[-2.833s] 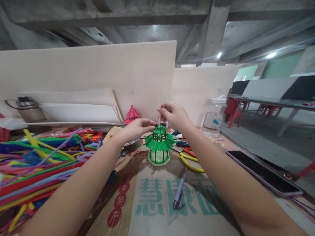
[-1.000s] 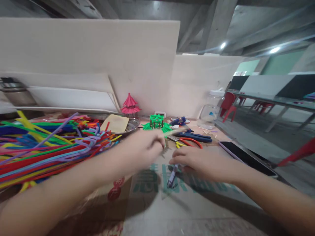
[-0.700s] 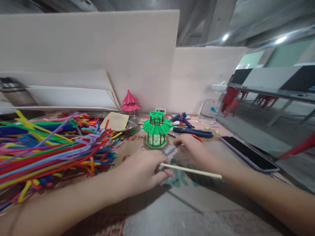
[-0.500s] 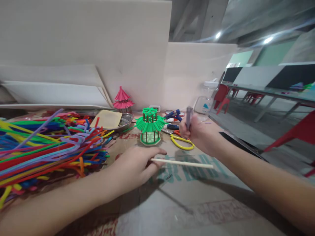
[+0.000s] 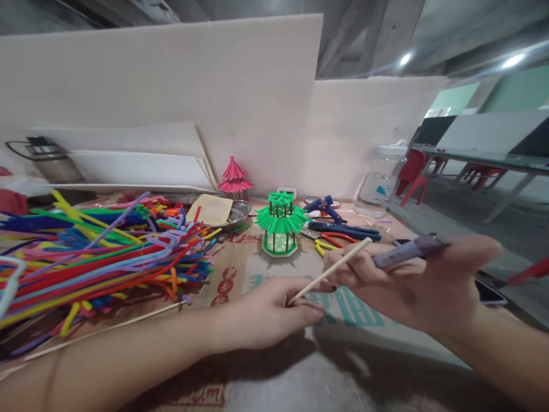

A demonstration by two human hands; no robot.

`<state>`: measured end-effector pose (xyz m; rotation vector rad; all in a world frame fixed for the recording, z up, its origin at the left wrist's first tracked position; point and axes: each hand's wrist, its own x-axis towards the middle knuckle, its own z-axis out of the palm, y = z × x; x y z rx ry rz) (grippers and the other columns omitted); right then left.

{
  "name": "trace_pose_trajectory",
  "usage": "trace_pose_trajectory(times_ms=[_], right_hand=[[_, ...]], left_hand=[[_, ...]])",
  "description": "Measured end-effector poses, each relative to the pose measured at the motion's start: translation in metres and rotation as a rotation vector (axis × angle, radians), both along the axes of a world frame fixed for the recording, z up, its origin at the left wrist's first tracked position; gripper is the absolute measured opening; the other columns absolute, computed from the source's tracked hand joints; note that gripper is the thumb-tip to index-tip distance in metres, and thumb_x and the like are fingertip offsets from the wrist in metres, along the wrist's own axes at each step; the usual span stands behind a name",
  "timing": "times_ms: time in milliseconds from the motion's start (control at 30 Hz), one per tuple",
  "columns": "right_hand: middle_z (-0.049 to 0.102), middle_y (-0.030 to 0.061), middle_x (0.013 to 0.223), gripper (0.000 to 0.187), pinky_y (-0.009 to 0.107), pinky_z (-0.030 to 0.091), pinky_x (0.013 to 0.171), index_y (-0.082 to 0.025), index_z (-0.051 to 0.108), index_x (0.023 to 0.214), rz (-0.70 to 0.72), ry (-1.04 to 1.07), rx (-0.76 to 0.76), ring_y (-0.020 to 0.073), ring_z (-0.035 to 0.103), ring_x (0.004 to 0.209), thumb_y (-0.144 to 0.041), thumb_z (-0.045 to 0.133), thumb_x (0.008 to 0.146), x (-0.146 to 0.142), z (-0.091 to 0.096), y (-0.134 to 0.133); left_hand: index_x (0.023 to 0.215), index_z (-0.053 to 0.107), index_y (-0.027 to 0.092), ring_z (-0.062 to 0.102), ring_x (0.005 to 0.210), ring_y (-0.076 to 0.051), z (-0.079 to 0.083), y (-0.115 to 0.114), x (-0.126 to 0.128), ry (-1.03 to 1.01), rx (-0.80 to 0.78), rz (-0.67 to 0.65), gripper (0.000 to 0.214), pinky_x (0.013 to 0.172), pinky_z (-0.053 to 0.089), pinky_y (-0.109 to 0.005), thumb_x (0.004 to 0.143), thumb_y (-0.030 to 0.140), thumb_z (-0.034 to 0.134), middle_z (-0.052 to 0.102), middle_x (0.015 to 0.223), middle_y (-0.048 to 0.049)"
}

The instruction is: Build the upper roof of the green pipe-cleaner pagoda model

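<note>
My left hand [image 5: 274,312] is closed on a thin pale wooden stick [image 5: 332,269], which slants up to the right from between thumb and fingers. In my right hand [image 5: 412,286], a short purple-grey tube with a dark end [image 5: 405,252] lies across the curled fingers. It looks like a marker or lighter; I cannot tell which. My right thumb stretches out past the dark end. The stick crosses in front of my right fingertips; whether they touch it is unclear. Behind my hands stands a small green pavilion model [image 5: 281,223] with brown posts.
Many coloured pipe cleaners [image 5: 128,257] are heaped at left. A pink-roofed model [image 5: 235,174], a metal dish [image 5: 241,210], a blue glue gun [image 5: 323,207], pliers [image 5: 328,243] and a clear bottle [image 5: 376,183] stand or lie farther back. A phone-like dark slab [image 5: 491,293] lies at right.
My right hand has come down and closer, turning so the tube lies nearly level. The stick in my left hand has swung from nearly level to slanting upward. The view has shifted left.
</note>
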<state>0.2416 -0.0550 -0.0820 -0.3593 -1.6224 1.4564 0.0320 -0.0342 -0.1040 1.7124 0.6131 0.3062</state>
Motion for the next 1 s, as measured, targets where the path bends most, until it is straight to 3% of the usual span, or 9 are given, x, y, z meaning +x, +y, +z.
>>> trace_pose_trajectory(times_ms=[100, 267, 400, 533, 633, 800, 933, 1000], right_hand=[[0.034, 0.0008, 0.068, 0.076, 0.035, 0.044, 0.074, -0.022, 0.037, 0.060, 0.009, 0.011, -0.055, 0.0205, 0.041, 0.077, -0.097, 0.035, 0.073, -0.001, -0.004, 0.002], [0.029, -0.0010, 0.063, 0.050, 0.035, 0.036, 0.067, -0.024, 0.041, 0.065, 0.044, 0.153, -0.023, 0.0182, 0.033, 0.065, -0.067, 0.046, 0.089, -0.005, 0.003, -0.001], [0.027, -0.0004, 0.062, 0.048, 0.037, 0.033, 0.067, -0.023, 0.033, 0.061, 0.069, 0.121, 0.000, 0.0194, 0.030, 0.065, -0.060, 0.045, 0.090, -0.006, 0.012, -0.006], [0.025, -0.0003, 0.060, 0.048, 0.039, 0.034, 0.069, -0.023, 0.030, 0.059, 0.044, 0.095, -0.022, 0.0200, 0.030, 0.065, -0.056, 0.047, 0.090, -0.004, 0.017, -0.011], [0.027, -0.0001, 0.058, 0.046, 0.038, 0.034, 0.067, -0.023, 0.030, 0.059, 0.059, 0.139, -0.001, 0.0198, 0.030, 0.065, -0.051, 0.045, 0.091, -0.004, 0.016, -0.012], [0.031, 0.0003, 0.063, 0.056, 0.036, 0.036, 0.067, -0.022, 0.034, 0.061, 0.011, 0.088, -0.080, 0.0194, 0.036, 0.069, -0.070, 0.040, 0.091, -0.004, 0.007, -0.008], [0.032, -0.0007, 0.064, 0.064, 0.035, 0.036, 0.069, -0.022, 0.036, 0.064, 0.039, 0.078, -0.052, 0.0178, 0.036, 0.067, -0.079, 0.029, 0.093, -0.002, 0.002, -0.003], [0.033, -0.0009, 0.064, 0.068, 0.034, 0.036, 0.067, -0.021, 0.036, 0.063, 0.018, 0.044, -0.024, 0.0173, 0.036, 0.066, -0.084, 0.028, 0.090, 0.000, 0.006, -0.001]], left_hand=[[0.121, 0.062, 0.011, 0.023, 0.053, -0.008, -0.002, -0.001, 0.000, -0.029, -0.019, 0.009, 0.041, 0.050, 0.019, -0.024, 0.093, 0.040, 0.060, 0.028, 0.061, 0.0094], [0.122, 0.061, 0.010, 0.023, 0.052, -0.008, -0.006, 0.001, 0.000, -0.052, -0.073, 0.033, 0.045, 0.050, 0.017, -0.025, 0.093, 0.044, 0.063, 0.030, 0.059, 0.0103], [0.117, 0.062, 0.011, 0.023, 0.052, -0.008, -0.008, 0.002, 0.001, -0.077, -0.093, 0.043, 0.040, 0.052, 0.018, -0.026, 0.091, 0.041, 0.064, 0.031, 0.058, 0.0109], [0.116, 0.061, 0.013, 0.026, 0.056, -0.009, -0.007, 0.002, 0.001, -0.070, -0.045, 0.054, 0.030, 0.054, 0.022, -0.024, 0.093, 0.031, 0.059, 0.032, 0.062, 0.0092], [0.108, 0.064, 0.013, 0.029, 0.061, -0.010, -0.005, 0.003, -0.001, -0.016, 0.085, 0.032, 0.024, 0.056, 0.024, -0.024, 0.095, 0.030, 0.054, 0.035, 0.067, 0.0063], [0.082, 0.060, 0.014, 0.033, 0.062, -0.010, -0.005, 0.005, -0.004, 0.041, 0.281, -0.021, 0.031, 0.057, 0.027, -0.024, 0.100, 0.035, 0.047, 0.035, 0.069, 0.0046], [0.085, 0.063, 0.016, 0.038, 0.060, -0.011, -0.008, 0.007, -0.002, 0.065, 0.318, -0.013, 0.028, 0.057, 0.032, -0.023, 0.099, 0.033, 0.046, 0.038, 0.064, 0.0052], [0.091, 0.067, 0.017, 0.045, 0.063, -0.013, -0.009, 0.010, -0.002, 0.128, 0.396, -0.007, 0.026, 0.061, 0.035, -0.024, 0.099, 0.031, 0.047, 0.047, 0.066, 0.0040]])
